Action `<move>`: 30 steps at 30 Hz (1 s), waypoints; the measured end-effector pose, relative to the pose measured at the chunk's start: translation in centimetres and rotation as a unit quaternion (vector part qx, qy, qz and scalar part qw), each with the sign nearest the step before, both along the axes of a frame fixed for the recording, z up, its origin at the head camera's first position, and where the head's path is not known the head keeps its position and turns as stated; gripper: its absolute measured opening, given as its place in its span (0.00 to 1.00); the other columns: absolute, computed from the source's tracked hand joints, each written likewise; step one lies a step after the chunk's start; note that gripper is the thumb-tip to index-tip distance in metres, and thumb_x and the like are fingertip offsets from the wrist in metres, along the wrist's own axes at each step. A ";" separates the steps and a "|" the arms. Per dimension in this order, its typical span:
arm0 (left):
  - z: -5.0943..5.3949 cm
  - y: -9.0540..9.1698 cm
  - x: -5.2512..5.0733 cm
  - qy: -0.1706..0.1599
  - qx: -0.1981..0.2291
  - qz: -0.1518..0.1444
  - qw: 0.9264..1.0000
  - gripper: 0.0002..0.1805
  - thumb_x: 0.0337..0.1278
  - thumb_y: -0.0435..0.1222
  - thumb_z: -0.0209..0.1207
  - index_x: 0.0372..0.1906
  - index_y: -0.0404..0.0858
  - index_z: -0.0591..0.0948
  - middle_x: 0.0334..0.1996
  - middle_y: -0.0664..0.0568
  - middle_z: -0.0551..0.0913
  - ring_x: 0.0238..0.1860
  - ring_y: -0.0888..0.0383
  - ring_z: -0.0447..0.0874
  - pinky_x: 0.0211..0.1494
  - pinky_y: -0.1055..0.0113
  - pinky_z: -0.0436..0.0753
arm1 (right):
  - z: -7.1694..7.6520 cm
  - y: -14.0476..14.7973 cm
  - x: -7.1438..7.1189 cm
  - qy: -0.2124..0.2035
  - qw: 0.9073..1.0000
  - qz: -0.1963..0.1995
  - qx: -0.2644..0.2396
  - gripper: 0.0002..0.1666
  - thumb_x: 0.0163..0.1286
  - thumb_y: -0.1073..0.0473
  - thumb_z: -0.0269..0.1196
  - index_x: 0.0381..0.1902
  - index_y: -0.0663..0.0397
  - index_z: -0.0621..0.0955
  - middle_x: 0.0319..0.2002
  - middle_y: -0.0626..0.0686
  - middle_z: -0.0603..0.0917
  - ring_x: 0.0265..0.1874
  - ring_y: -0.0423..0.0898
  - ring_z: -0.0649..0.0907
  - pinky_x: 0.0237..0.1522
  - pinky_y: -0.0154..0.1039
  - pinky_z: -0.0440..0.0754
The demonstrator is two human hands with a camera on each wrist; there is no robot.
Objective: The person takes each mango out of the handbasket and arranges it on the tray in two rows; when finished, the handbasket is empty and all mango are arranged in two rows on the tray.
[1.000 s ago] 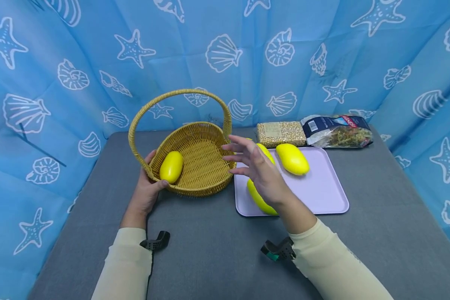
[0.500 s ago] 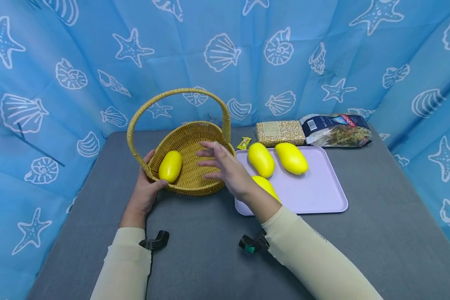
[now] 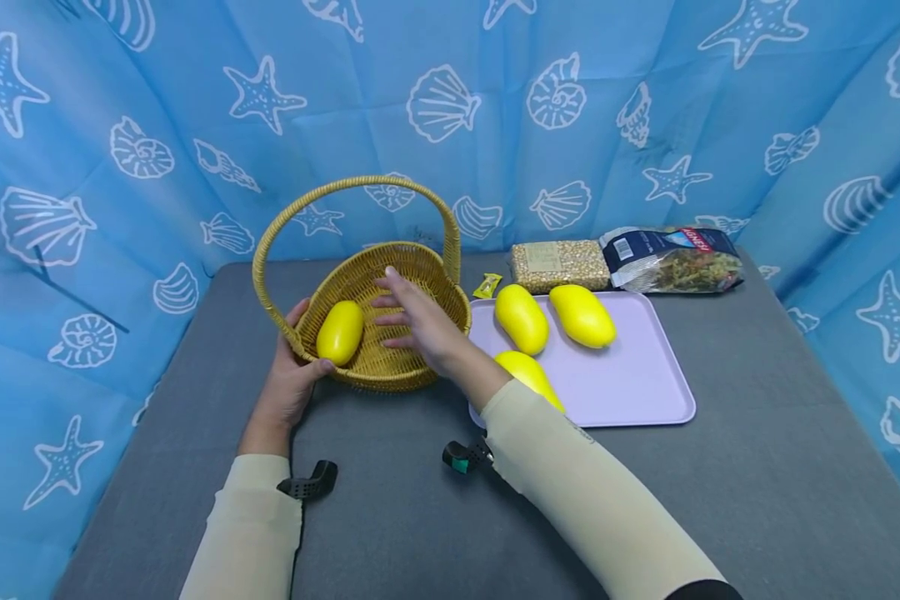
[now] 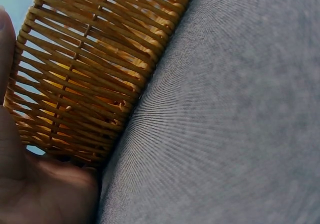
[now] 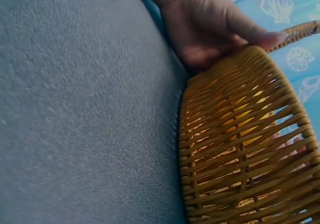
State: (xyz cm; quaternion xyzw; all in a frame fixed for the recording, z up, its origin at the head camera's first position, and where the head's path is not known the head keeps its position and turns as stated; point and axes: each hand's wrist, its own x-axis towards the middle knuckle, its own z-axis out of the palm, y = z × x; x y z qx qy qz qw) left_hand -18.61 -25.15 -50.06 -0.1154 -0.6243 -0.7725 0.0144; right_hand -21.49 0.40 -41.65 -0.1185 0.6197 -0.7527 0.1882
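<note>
My left hand (image 3: 294, 382) grips the left rim of a wicker basket (image 3: 386, 383) with a tall arched handle; its thumb lies over the rim in the right wrist view. One yellow mango (image 3: 340, 333) lies inside, against the left wall near that thumb. Over the right part of the basket is my right hand (image 3: 427, 333), fingers spread and nothing held. Whether it touches the basket floor cannot be told. To the right, a pale lilac tray (image 3: 630, 392) carries three more mangoes: one at back left (image 3: 522, 320), another at back centre (image 3: 583, 317), and a third in front, partly behind the right forearm (image 3: 528, 375).
Behind the tray lie a bag of dried grains or pulses (image 3: 562, 265) and a dark-labelled pasta bag (image 3: 673, 260). A small yellow wrapped packet (image 3: 487, 286) sits by the tray's back left corner. A blue shell-patterned curtain (image 3: 450, 167) surrounds the grey table (image 3: 390, 500).
My right hand has moved left from above the tray's left edge to over the basket, uncovering the mangoes on the tray and the small packet. The left hand and basket stay put.
</note>
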 end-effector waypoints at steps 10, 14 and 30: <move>0.0 -0.3 0.2 0.005 0.006 -0.006 1.000 0.52 0.71 0.21 0.66 0.89 0.45 0.51 0.84 0.40 0.57 0.75 0.46 0.65 0.71 0.63 0.74 | -1.0 -2.3 -1.4 0.008 0.991 0.062 0.121 0.50 0.81 0.28 0.57 0.86 0.52 0.62 0.77 0.61 0.69 0.71 0.63 0.75 0.62 0.61 0.81; 0.0 -0.2 0.2 0.006 -0.004 -0.007 1.000 0.51 0.73 0.19 0.63 0.89 0.45 0.50 0.84 0.39 0.56 0.75 0.47 0.65 0.70 0.64 0.76 | -1.1 -2.6 -1.4 0.055 0.978 0.078 0.186 0.51 0.80 0.33 0.63 0.88 0.51 0.59 0.79 0.64 0.67 0.72 0.60 0.74 0.66 0.59 0.78; -0.2 -0.1 -0.1 0.013 0.001 -0.012 1.000 0.52 0.72 0.23 0.67 0.89 0.46 0.50 0.83 0.37 0.55 0.74 0.48 0.67 0.68 0.65 0.77 | -1.9 -3.6 -2.2 0.195 0.917 0.164 0.308 0.41 0.85 0.44 0.62 0.86 0.51 0.64 0.80 0.55 0.69 0.73 0.48 0.70 0.72 0.43 0.69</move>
